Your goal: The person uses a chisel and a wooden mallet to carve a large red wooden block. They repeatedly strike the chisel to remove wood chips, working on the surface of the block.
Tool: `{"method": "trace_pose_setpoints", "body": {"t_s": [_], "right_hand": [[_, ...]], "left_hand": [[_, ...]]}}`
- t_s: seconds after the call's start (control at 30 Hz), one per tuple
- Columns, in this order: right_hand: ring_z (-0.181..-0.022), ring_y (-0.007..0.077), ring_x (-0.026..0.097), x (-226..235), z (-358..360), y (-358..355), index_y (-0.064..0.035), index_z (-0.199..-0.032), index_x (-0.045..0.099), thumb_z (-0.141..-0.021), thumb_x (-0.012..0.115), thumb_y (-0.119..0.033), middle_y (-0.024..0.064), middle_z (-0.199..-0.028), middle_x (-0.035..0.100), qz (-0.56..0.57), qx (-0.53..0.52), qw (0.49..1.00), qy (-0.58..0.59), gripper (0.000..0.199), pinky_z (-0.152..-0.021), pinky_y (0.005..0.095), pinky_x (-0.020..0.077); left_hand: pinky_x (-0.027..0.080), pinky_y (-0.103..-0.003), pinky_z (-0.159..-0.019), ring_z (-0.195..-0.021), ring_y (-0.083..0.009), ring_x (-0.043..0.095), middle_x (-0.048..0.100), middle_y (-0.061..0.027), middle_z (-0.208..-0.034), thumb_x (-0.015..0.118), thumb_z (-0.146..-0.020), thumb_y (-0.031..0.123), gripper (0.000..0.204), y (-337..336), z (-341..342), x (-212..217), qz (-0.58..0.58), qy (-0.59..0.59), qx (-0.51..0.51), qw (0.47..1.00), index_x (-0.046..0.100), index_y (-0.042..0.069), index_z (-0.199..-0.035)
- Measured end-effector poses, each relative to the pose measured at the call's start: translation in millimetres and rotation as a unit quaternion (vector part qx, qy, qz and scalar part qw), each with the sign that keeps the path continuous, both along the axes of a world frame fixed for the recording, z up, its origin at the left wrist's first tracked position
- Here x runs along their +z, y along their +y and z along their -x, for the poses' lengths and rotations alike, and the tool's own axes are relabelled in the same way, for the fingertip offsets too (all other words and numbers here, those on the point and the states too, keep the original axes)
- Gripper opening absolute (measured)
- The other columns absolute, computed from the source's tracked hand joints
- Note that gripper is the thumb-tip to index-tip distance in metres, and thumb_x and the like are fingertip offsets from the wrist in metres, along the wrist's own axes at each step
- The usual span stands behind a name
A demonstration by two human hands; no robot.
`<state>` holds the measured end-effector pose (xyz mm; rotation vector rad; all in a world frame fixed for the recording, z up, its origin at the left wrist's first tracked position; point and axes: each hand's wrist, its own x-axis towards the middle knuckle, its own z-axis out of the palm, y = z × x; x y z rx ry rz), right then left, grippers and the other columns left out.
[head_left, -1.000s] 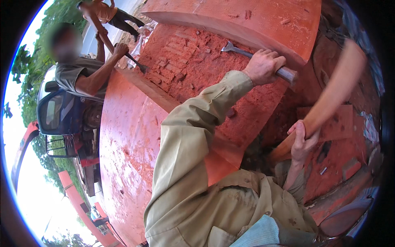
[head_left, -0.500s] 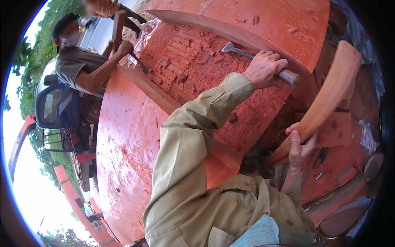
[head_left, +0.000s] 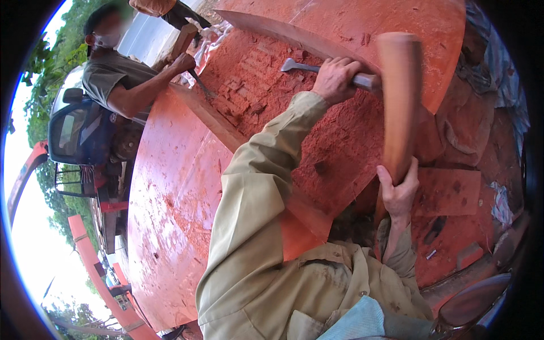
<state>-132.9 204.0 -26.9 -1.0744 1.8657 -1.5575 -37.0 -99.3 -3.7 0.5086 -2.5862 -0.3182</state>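
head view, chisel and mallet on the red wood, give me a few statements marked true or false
1. The left hand holds a metal chisel. True.
2. The right hand is empty. False: its grip is on a wooden mallet.
3. The chisel tip rests on the chipped red wood. True.
4. The mallet head lies flat on the wood. False: it is raised, beside the chisel's handle end.
5. A co-worker at upper left also holds a tool. True.
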Motion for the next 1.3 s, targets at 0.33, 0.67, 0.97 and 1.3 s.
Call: {"method": "trace_pose_setpoints", "body": {"t_s": [0.33,0.67,0.97,1.3], "right_hand": [[-0.086,0.0195,0.064,38,15,-20,0.0040,-0.132,0.058,-0.096,0.076,-0.012,0.0115,-0.101,0.065,0.179,-0.024,0.979,-0.097,0.044,-0.081,0.0356,0.0539],[-0.091,0.0220,0.069,38,15,-16,0.0029,-0.125,0.060,-0.098,0.076,-0.013,0.0123,-0.104,0.070,0.084,-0.075,0.993,-0.041,0.035,-0.088,0.0374,0.0572],[-0.088,0.0237,0.071,13,6,-16,0.0070,-0.127,0.059,-0.097,0.081,-0.021,0.0120,-0.097,0.071,0.045,-0.052,0.997,0.039,0.047,-0.082,0.0375,0.0577],[-0.102,0.0506,0.074,39,-16,-39,0.0066,-0.122,0.059,-0.087,0.089,-0.026,0.0351,-0.101,0.073,-0.109,0.085,0.990,0.018,0.056,-0.079,0.0518,0.0589]], "left_hand": [[0.052,-0.049,-0.086,-0.101,-0.0346,0.068,0.067,-0.0091,-0.095,0.078,-0.067,0.018,0.038,15,12,-4,-0.044,0.035,-0.076,0.995,0.064,0.015,-0.102],[0.053,-0.048,-0.085,-0.101,-0.0365,0.067,0.068,-0.0122,-0.097,0.075,-0.069,0.015,0.032,6,6,-10,-0.032,0.040,-0.065,0.997,0.065,0.012,-0.099],[0.051,-0.050,-0.086,-0.100,-0.0351,0.066,0.066,-0.0100,-0.096,0.080,-0.067,0.018,0.037,-1,4,-23,-0.002,0.033,-0.063,0.997,0.062,0.014,-0.098],[0.050,-0.052,-0.089,-0.109,-0.0333,0.069,0.073,-0.0109,-0.104,0.076,-0.080,0.021,0.037,-37,-40,3,0.004,-0.067,0.206,0.976,0.073,0.015,-0.116]]}}
